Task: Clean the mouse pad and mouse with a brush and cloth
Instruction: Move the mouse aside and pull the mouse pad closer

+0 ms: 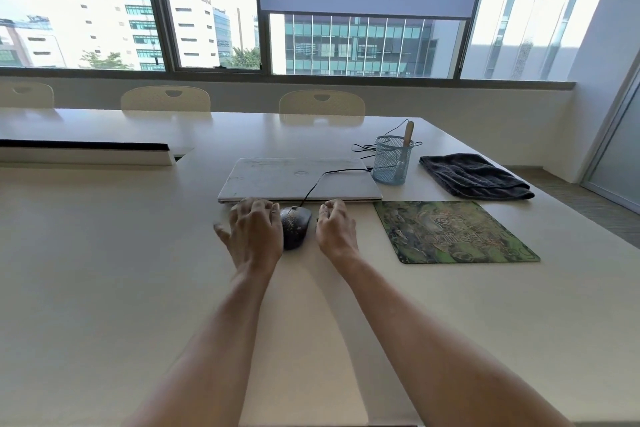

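On the desk (104, 253) the mouse (295, 227) sits just before the closed laptop (298, 180), between the left hand (254, 229) and right hand (336, 227), both loose and empty, the mouse pad (453, 232) toward the right edge.

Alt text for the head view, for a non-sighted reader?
Left hand and right hand flank a dark wired mouse on a pale table, before a closed laptop. To the right lie a green mouse pad, a dark cloth and a brush in a mesh cup.

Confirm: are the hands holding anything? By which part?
Nothing held. The left hand lies close against the left side of the mouse, the right hand apart on its right; neither curls round it.
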The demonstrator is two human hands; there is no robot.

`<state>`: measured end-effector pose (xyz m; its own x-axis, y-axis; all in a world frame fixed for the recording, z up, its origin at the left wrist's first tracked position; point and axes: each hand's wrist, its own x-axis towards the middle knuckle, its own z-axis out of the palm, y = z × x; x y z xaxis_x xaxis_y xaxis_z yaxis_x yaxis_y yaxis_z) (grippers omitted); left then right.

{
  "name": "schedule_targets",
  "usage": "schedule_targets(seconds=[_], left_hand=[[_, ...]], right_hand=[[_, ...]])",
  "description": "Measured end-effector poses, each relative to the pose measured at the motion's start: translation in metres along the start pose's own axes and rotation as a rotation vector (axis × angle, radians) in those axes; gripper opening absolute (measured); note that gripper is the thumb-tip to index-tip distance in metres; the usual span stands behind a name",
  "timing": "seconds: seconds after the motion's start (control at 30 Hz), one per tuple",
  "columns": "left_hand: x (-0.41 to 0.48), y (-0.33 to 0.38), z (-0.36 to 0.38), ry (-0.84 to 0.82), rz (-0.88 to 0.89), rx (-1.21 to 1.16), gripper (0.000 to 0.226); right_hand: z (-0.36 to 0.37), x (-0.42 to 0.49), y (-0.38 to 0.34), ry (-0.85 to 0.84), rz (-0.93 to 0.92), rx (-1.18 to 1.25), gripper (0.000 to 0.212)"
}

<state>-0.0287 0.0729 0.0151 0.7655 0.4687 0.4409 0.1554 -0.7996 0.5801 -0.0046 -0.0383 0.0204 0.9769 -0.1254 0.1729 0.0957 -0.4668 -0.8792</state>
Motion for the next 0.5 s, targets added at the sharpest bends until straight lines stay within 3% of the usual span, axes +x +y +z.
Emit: schedule_targets(seconds=[0.17, 0.3, 0.5], left_hand=[[-0.014, 0.027, 0.008, -0.001, 0.272, -0.009, 0.028], [-0.024, 0.050, 0.019, -0.098, 0.496, -0.060, 0.025], [-0.034, 0.081, 0.044, -0.313, 0.443, -0.211, 0.022]], right_hand=[[-0.020, 0.005, 0.011, 0.057, -0.110, -0.195, 0.025], [-0.051, 0.007, 0.026, 0.083, -0.219, -0.364, 0.020], [-0.107, 0.019, 0.055, 0.113, -0.283, -0.524, 0.017]])
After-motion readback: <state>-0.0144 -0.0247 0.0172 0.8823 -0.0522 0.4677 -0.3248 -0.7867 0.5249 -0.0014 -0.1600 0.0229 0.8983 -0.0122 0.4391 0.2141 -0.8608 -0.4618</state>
